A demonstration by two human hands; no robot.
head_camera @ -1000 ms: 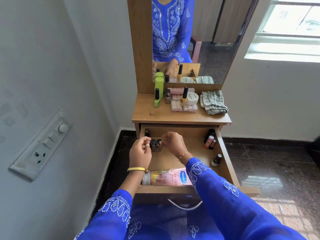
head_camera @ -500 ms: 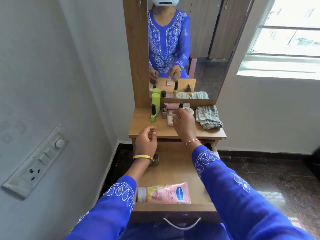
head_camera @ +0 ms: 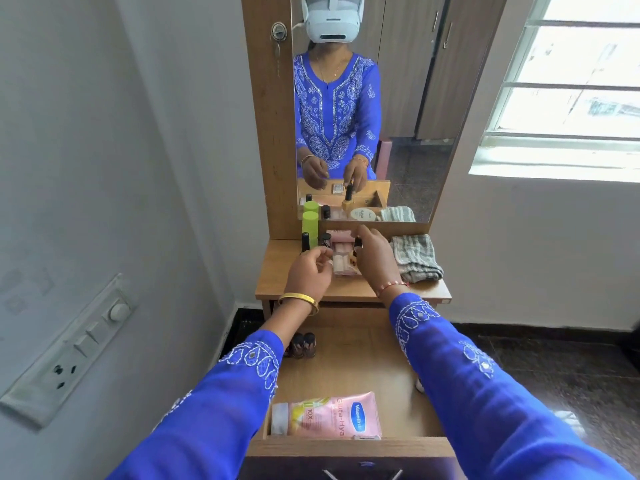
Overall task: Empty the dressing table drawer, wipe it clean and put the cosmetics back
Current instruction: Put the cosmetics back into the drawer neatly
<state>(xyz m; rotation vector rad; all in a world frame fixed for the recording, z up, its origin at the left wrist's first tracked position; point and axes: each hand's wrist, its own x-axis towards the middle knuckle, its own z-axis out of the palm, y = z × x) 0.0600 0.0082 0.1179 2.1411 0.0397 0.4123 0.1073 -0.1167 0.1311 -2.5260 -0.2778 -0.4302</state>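
Both hands reach over the open drawer [head_camera: 349, 445] to the counter [head_camera: 277, 282].
Right hand [head_camera: 375, 259] hides what its curled grip holds; left hand [head_camera: 308, 275] pinches something unclear. Lotion tube [head_camera: 325, 415] lies in the drawer.

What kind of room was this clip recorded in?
Most likely a bedroom or dressing corner at home: a wooden dressing table with a tall wall mirror, small cosmetic bottles such as a lime-green cylindrical bottle, and brown wooden wardrobe doors reflected behind the person.
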